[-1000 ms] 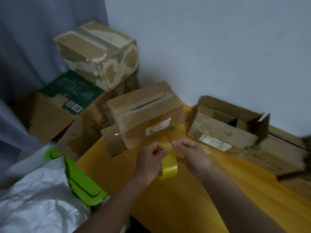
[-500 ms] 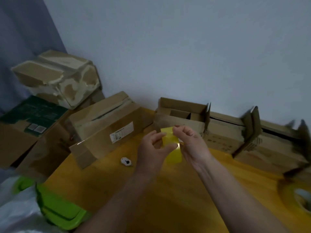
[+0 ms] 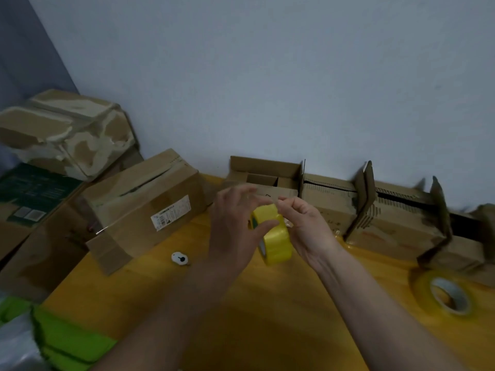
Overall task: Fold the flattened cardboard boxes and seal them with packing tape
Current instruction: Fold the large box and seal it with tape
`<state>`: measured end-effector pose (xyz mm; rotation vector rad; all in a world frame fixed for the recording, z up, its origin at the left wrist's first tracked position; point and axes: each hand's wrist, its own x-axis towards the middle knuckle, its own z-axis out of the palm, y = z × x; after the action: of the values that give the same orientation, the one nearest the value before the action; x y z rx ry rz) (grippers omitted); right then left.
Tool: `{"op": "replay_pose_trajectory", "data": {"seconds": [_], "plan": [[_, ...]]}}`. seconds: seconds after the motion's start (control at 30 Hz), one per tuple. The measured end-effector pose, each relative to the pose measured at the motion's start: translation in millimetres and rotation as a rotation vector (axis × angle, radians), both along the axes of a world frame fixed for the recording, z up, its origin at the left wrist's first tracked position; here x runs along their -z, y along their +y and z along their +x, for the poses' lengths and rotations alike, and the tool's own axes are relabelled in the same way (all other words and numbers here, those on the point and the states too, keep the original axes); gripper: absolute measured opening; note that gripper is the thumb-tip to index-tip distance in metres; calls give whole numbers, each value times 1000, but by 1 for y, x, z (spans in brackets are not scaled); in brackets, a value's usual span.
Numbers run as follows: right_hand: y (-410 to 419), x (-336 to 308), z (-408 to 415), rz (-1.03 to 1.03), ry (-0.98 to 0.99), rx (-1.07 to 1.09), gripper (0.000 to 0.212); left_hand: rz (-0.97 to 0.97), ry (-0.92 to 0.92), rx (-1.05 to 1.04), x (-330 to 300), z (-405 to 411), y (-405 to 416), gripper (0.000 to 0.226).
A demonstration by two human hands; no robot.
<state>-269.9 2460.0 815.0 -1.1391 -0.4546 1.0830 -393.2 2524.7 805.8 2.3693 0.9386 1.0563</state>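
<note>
Since a moment ago the view has swung right, bringing a second, flat-lying yellow tape roll [image 3: 443, 294] in at the table's right edge. Above the smooth wooden table [image 3: 160, 303], the left hand [image 3: 235, 231] grips a glossy yellow packing-tape roll [image 3: 273, 236] held on edge, its core axis pointing left-right, while the right hand [image 3: 305, 226] pinches at its top; the tape end is too blurred to see. Beyond, open cardboard boxes [image 3: 329, 199] line the wall.

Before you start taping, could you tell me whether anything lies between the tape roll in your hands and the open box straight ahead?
Nothing visible: the tape roll is held just before the open box.
</note>
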Motion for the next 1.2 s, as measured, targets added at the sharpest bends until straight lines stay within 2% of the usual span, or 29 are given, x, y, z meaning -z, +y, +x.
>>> {"op": "replay_pose_trajectory", "data": {"seconds": [0.23,0.4,0.53,0.6,0.67,0.7,0.8,0.9,0.97,1.03,1.1,1.17,1.2], "plan": [[-7,2,7,-28,-50,-5,20,1,42,19,5,6,1,21],[-9,8,11,-92,-208,-20,20,86,76,-12,10,12,1,11],[-8,18,9,-145,-356,21,23,39,83,-47,12,19,-2,15],[-9,23,13,-152,-276,40,26,6,86,-37,12,20,-3,15],[-14,25,19,-115,-179,-21,41,-45,105,-3,12,19,-2,13],[-17,24,21,-94,-190,-93,46,-71,118,13,13,17,-1,12],[-22,23,17,-68,-428,-247,52,-94,155,16,18,14,2,10],[-16,28,14,-35,-577,-152,31,-90,161,22,16,14,3,9],[-12,31,15,-57,-569,-63,12,-81,156,24,15,13,6,10],[-11,34,17,-77,-519,-9,5,-92,148,18,15,11,9,11],[-11,36,18,-114,-455,-33,24,-120,129,14,17,9,10,10],[-13,41,20,-229,-291,-122,54,-157,104,28,19,8,10,9],[-15,43,21,-291,-220,-189,61,-171,94,40,22,8,10,8]]}}
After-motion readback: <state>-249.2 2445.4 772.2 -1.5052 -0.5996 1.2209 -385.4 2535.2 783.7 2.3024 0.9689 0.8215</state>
